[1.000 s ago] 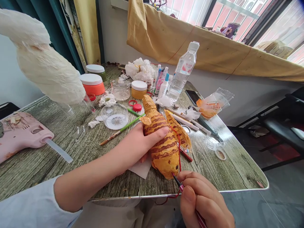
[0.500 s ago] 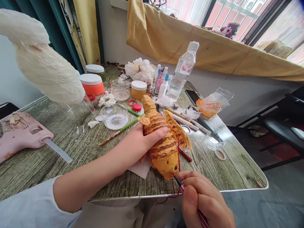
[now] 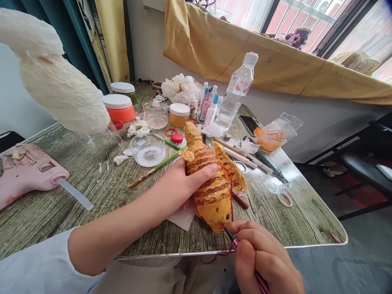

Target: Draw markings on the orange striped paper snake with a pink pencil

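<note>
One orange-yellow figure [image 3: 210, 192] with brown stripes and a dark eye spot is held slantwise at the near edge of a wood-grained counter [image 3: 306, 224], its rounded end toward the wearer. The left hand [image 3: 186, 181] grips its body from the left, thumb across the stripes, the other fingers mostly hidden. The right hand [image 3: 265, 257] has its fingers closed around a slim dark-red pen [image 3: 234, 242], whose black tip meets the rounded end beside the eye spot.

A red cord [image 3: 232, 200] runs down the figure's right side, close to the right hand. Just right of the body lies a striped orange flap [image 3: 234, 173], with a dark-red stick [image 3: 241, 200] near its lower end. White paper [image 3: 185, 218] shows under the left hand. A green-handled paintbrush [image 3: 159, 165] lies close behind that hand, near a clear round dish [image 3: 147, 151] and a red cap [image 3: 177, 138].

Clutter crowds the far side: a yellow jar [image 3: 179, 117], an orange jar [image 3: 120, 110], crumpled white tissue [image 3: 182, 90] and a tall water bottle [image 3: 237, 92]. Pale pencils [image 3: 240, 158], a phone [image 3: 249, 123] and an orange-and-clear plastic packet [image 3: 272, 136] lie rightward. At far left are a pink glue gun [image 3: 33, 171] and a large white bird-like form [image 3: 58, 90].
</note>
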The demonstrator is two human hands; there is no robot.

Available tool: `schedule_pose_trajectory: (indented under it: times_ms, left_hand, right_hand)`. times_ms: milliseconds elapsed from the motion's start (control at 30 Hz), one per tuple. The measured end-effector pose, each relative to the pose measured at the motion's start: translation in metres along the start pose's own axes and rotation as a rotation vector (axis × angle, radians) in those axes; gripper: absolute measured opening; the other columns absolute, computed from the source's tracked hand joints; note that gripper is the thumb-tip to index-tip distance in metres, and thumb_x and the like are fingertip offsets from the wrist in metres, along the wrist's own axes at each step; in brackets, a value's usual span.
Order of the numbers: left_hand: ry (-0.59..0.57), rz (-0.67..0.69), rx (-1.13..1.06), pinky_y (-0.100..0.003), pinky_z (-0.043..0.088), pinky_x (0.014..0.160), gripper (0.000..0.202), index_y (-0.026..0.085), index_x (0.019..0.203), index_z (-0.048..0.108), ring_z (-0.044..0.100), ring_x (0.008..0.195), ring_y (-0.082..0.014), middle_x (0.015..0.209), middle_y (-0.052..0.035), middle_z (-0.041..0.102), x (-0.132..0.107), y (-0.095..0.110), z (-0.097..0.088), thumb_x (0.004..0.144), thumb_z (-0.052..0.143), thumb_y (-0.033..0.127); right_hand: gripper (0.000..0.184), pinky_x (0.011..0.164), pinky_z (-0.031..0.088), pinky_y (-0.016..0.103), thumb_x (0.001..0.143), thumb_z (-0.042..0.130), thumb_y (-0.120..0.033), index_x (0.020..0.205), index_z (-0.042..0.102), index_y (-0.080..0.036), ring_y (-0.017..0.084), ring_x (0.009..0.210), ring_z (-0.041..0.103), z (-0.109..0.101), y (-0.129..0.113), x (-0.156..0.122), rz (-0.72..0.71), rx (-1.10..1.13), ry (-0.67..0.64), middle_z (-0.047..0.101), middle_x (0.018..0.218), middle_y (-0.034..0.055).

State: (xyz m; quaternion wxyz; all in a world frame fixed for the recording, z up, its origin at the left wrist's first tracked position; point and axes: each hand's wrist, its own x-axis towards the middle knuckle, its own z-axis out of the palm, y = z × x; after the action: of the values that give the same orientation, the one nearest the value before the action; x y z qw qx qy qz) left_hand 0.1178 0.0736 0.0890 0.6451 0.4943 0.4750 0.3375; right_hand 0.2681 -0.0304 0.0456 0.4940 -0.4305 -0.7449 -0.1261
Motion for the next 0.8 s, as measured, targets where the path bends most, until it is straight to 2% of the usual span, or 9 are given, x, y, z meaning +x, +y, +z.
schedule_pose_trajectory:
  times_ms: [133, 267, 333, 467, 533, 667, 800]
  left_hand:
    - [0.016, 0.016, 0.123, -0.021, 0.026, 0.029, 0.035, 0.021, 0.1, 0.066, 0.04, 0.036, -0.0089, 0.062, 0.0034, 0.064, 0.0, 0.0, 0.0, 0.078, 0.07, 0.048]
    - [0.024, -0.028, 0.133, -0.02, 0.024, 0.029, 0.034, 0.021, 0.1, 0.063, 0.036, 0.033, -0.0087, 0.05, 0.0067, 0.054, -0.002, 0.003, -0.002, 0.08, 0.07, 0.048]
    - [0.027, -0.048, 0.126, -0.019, 0.024, 0.03, 0.034, 0.02, 0.095, 0.063, 0.036, 0.033, -0.0084, 0.047, 0.0069, 0.052, -0.003, 0.003, -0.002, 0.08, 0.069, 0.049]
    - [-0.021, -0.03, -0.005, -0.016, 0.017, 0.033, 0.029, 0.019, 0.085, 0.06, 0.035, 0.036, -0.0061, 0.045, 0.0068, 0.049, -0.002, -0.001, -0.004, 0.081, 0.068, 0.046]
    - [-0.048, -0.023, -0.061, -0.016, 0.014, 0.034, 0.029, 0.018, 0.081, 0.058, 0.034, 0.036, -0.0056, 0.046, 0.0061, 0.048, 0.0, -0.003, -0.005, 0.081, 0.067, 0.046]
    - [-0.152, -0.007, -0.148, -0.016, 0.012, 0.037, 0.037, 0.016, 0.088, 0.062, 0.033, 0.04, -0.0046, 0.056, 0.0035, 0.052, 0.002, -0.005, -0.007, 0.082, 0.062, 0.052]
    - [-0.251, -0.027, -0.235, -0.016, 0.014, 0.038, 0.051, 0.015, 0.099, 0.066, 0.036, 0.046, -0.0063, 0.071, -0.0024, 0.062, 0.002, -0.004, -0.005, 0.074, 0.065, 0.06]
  right_hand:
    - [0.031, 0.059, 0.063, 0.02, 0.076, 0.049, 0.008, 0.068, 0.038, -0.021, 0.011, 0.056, 0.072, 0.001, -0.001, 0.0, -0.007, 0.008, 0.004, 0.062, 0.055, -0.0049]
    - [0.031, 0.059, 0.064, 0.022, 0.075, 0.05, 0.009, 0.066, 0.042, -0.02, 0.012, 0.059, 0.072, 0.001, -0.001, -0.005, 0.038, 0.083, 0.043, 0.062, 0.058, -0.0057]
    - [0.031, 0.056, 0.063, 0.024, 0.078, 0.049, 0.008, 0.064, 0.045, -0.02, 0.013, 0.059, 0.072, 0.005, -0.001, -0.009, 0.151, 0.177, 0.182, 0.06, 0.059, -0.0059]
    - [0.031, 0.051, 0.059, 0.025, 0.082, 0.049, 0.003, 0.061, 0.051, -0.019, 0.01, 0.049, 0.064, 0.018, -0.001, -0.008, 0.39, 0.453, 0.637, 0.056, 0.053, -0.0071]
    - [0.029, 0.052, 0.058, 0.024, 0.081, 0.051, 0.002, 0.061, 0.053, -0.018, 0.01, 0.048, 0.062, 0.023, -0.001, -0.003, 0.436, 0.557, 0.743, 0.057, 0.052, -0.0074]
    - [0.03, 0.048, 0.057, 0.024, 0.082, 0.053, 0.002, 0.061, 0.054, -0.019, 0.012, 0.047, 0.061, 0.022, 0.002, 0.006, 0.449, 0.627, 0.764, 0.057, 0.048, -0.0065]
    - [0.029, 0.044, 0.056, 0.024, 0.083, 0.054, -0.002, 0.06, 0.053, -0.019, 0.009, 0.039, 0.045, 0.019, 0.001, 0.013, 0.413, 0.717, 0.72, 0.051, 0.043, -0.008]
